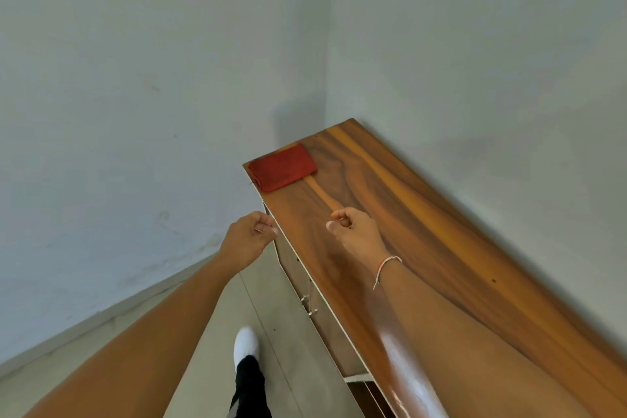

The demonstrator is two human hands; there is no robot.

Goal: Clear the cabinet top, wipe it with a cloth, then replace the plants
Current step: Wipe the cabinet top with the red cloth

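A glossy brown wooden cabinet top (424, 214) runs from the room corner toward the lower right. A folded red cloth (283, 167) lies flat at its far left end, near the front edge. My left hand (249, 237) hovers just off the cabinet's front edge, fingers curled shut with nothing in them. Over the wood, my right hand (354, 231) is also curled shut and holds nothing; a thin bracelet circles its wrist. Both hands are short of the cloth and apart from it. No plants are in view.
Grey walls meet in a corner (325, 78) right behind the cabinet's far end. Pale cabinet doors with metal handles (308, 305) face the tiled floor (190, 332). My foot in a white sock (246, 344) stands on the floor beside the cabinet.
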